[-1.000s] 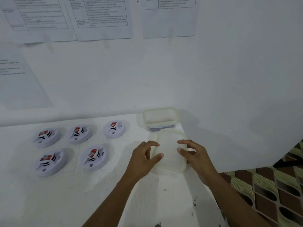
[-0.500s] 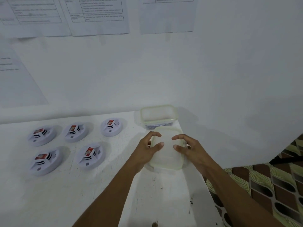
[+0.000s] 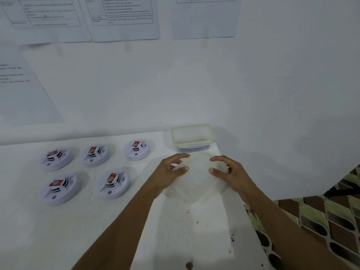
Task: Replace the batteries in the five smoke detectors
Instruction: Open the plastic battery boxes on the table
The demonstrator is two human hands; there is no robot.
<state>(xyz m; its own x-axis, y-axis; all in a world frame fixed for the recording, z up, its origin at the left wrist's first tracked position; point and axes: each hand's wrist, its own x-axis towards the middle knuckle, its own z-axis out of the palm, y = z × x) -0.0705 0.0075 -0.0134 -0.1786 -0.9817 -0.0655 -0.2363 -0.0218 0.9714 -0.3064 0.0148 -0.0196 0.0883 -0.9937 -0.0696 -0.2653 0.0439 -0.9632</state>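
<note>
Five white smoke detectors lie on the white table [image 3: 58,230] in two rows, for example one at the back [image 3: 137,150] and one in front [image 3: 114,183]. Each carries a red battery on top. A translucent lidded container [image 3: 196,188] sits near the table's right edge and looks blurred. My left hand [image 3: 167,176] grips its left side with curled fingers and thumb. My right hand [image 3: 229,174] grips its right side the same way. Behind it stands a second lidded container [image 3: 191,137] with dark items inside.
A white wall with taped printed sheets [image 3: 124,18] rises right behind the table. The table's right edge [image 3: 245,221] runs close to my right forearm, with patterned floor [image 3: 321,230] beyond it.
Both hands came in from hovering apart and closed on the sides of the near container. The container now looks smeared, as if shifting.
</note>
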